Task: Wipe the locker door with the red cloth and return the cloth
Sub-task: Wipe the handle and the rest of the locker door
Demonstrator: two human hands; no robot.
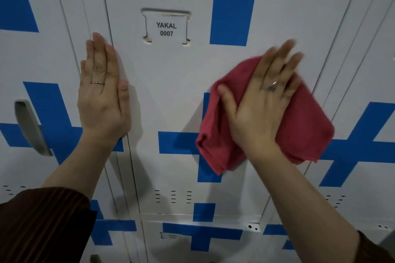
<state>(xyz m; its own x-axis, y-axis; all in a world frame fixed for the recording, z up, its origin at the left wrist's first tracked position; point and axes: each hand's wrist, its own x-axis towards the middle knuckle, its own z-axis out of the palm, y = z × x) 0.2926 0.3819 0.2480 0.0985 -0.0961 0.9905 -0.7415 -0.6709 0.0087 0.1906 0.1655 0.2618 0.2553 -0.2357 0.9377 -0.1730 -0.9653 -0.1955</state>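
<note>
Right hand (259,100) lay flat, fingers spread, pressing the crumpled red cloth (299,121) against the white metal locker door with blue stripes (171,83), below and right of the "YAKAL 0007" label (166,29). Left hand (102,92) rested open and empty, flat at the door's left edge, below-left of that label.

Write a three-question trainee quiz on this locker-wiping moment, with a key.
1. True or false: the left hand holds the red cloth.
2. Which hand presses the cloth on the locker door? A) left B) right C) both
3. Fill in: the label reads YAKAL ____.

Key: 1 false, the left hand lies flat and bare at the door's left edge; 2 B, the right hand; 3 0007.
</note>
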